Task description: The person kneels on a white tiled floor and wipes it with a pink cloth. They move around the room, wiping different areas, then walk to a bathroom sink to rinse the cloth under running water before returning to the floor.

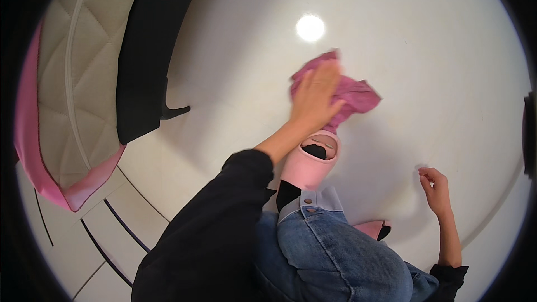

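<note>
My left hand [316, 98] lies flat, palm down, on a crumpled pink cloth [356, 94] spread on the glossy white floor [428, 75]. Its fingers are blurred and the thumb stands out to the side; the part of the cloth under the palm is hidden. Just below the wrist is my foot in a pink open-toed slipper [308, 172]. Off to the right, my right hand [435, 191] hangs with loosely curled fingers and a gap at the thumb. I see nothing in it, and the cloth is well away from it.
A black furniture base [142, 63] with a short black leg [176, 112] stands at left, under a beige quilted cover [88, 79] edged in pink. White panels [138, 201] with dark lines lie lower left. Another pink slipper [371, 229] shows beside my jeans. A black object [529, 134] sits at the right rim.
</note>
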The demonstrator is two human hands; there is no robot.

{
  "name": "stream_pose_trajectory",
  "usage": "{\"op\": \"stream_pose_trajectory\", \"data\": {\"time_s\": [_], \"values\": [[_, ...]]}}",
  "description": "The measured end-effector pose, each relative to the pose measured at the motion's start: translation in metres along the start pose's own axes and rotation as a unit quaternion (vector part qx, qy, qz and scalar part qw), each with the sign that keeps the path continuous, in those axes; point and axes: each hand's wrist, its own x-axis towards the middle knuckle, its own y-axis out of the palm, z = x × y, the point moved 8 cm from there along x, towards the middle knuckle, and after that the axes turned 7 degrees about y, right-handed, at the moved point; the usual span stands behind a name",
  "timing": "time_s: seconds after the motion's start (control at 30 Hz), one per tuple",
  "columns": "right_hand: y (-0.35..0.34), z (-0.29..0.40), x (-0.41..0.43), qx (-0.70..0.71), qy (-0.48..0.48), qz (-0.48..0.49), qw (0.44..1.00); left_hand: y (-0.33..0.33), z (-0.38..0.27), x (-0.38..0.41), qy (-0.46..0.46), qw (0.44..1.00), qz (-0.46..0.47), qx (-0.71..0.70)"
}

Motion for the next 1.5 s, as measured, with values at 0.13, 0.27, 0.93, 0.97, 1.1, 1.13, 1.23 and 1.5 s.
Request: {"op": "stream_pose_trajectory", "data": {"time_s": [0.13, 0.27, 0.93, 0.97, 1.1, 1.13, 1.23, 1.5], "values": [[0.003, -0.007, 0.007, 0.005, 0.041, 0.010, 0.999, -0.056, 0.097, -0.082, -0.203, 0.966, -0.122, 0.108], [0.003, -0.007, 0.018, -0.004, 0.023, 0.023, 0.999, -0.128, 0.219, -0.138, -0.352, 0.865, -0.234, 0.270], [-0.046, 0.040, 0.021, -0.003, 0.007, -0.050, 0.999, 0.109, -0.173, 0.113, 0.188, 0.973, -0.019, -0.134], [-0.052, 0.029, 0.018, 0.004, 0.023, -0.060, 0.998, 0.114, -0.182, 0.104, 0.202, 0.964, -0.012, -0.175], [-0.053, 0.004, 0.002, 0.021, 0.049, -0.069, 0.996, 0.073, -0.118, 0.083, 0.138, 0.980, -0.097, -0.106], [-0.049, 0.004, 0.002, 0.012, 0.039, -0.058, 0.997, 0.056, -0.084, 0.074, 0.083, 0.985, -0.089, -0.123], [-0.036, 0.018, 0.006, -0.003, 0.009, -0.045, 0.999, -0.006, 0.022, 0.013, -0.053, 0.994, -0.042, 0.086], [-0.032, 0.029, 0.011, 0.008, -0.036, -0.033, 0.999, -0.120, 0.212, -0.202, -0.457, 0.808, -0.257, 0.270]]}}
